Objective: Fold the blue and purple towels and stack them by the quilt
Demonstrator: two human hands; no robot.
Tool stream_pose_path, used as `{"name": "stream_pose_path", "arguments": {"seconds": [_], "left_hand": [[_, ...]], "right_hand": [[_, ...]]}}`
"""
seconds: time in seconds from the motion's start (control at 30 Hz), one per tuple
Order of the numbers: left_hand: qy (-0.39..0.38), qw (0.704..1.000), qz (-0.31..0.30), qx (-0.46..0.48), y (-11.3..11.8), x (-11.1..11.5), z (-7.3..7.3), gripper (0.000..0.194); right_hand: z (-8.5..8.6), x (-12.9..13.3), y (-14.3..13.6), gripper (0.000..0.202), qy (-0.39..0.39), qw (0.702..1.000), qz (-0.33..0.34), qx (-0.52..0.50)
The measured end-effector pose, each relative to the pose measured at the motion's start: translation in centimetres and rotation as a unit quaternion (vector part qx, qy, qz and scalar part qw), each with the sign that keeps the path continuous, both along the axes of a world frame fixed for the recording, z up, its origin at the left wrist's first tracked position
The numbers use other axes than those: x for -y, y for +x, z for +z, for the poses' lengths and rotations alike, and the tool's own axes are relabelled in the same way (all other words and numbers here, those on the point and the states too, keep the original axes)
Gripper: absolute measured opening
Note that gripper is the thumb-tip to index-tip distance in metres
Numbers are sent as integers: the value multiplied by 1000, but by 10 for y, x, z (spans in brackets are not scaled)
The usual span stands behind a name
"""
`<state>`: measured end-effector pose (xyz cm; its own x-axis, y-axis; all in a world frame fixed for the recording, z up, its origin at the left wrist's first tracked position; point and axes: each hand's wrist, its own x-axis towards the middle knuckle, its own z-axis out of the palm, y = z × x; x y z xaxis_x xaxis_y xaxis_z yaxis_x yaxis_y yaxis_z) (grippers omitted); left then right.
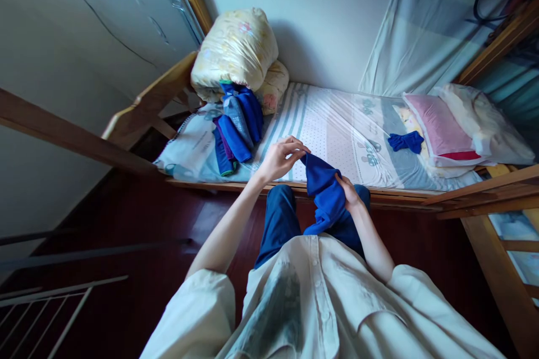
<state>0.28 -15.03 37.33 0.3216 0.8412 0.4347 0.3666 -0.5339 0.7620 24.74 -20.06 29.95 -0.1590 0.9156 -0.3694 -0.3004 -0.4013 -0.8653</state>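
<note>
Beside bed [311, 129] — left hand [283, 159], right hand [348, 193] — both holding blue cloth [323, 186]

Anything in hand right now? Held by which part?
A blue cloth: the left hand pinches its upper-left corner; the right hand holds its right edge.

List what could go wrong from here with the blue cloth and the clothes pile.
The blue cloth could slip: the left hand seems to pinch only a corner, while the cloth's lower part hangs loose below the right hand.
The clothes pile might slide off, since its near end lies close to the front edge of the bed.
The bundled quilt could topple onto the pile, as it bulges just behind.
</note>
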Motion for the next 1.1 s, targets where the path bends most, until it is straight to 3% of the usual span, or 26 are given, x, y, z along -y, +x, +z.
{"name": "stream_pose_path", "arguments": {"seconds": [0.17, 0.23, 0.33, 0.4, 0.53, 0.67, 0.8, 0.93, 1.0, 1.1], "left_hand": [[88, 994, 11, -61, 20, 5, 24, 28], [113, 990, -1, -86, 29, 6, 37, 29], [135, 983, -32, -122, 40, 4, 57, 31], [148, 977, -53, -141, 45, 1, 70, 31], [173, 972, -52, -154, 53, -9, 89, 30], [195, 969, -20, -151, 56, -14, 102, 29], [201, 969, 29, -140, 44, -13, 110, 29], [190, 969, 78, -137, 8, -18, 108, 32], [178, 970, 88, -144, -10, -23, 103, 33], [159, 972, 73, -157, -16, -24, 94, 31]], "right_hand": [[-3, -9, -7, 55, 116, 987, 73, 85], [5, -13, -11, 50, 202, 963, 46, 171], [32, -15, -16, 43, 320, 906, -66, 268], [57, -14, -18, 40, 376, 872, -104, 295], [101, -18, -19, 45, 442, 822, -97, 345], [114, -27, -18, 37, 454, 790, -103, 398], [97, -27, -5, 19, 416, 796, -70, 434], [75, -27, 26, 24, 341, 849, -13, 403], [73, -28, 38, 31, 326, 874, -49, 358], [81, -28, 39, 35, 340, 880, -119, 309]]}}
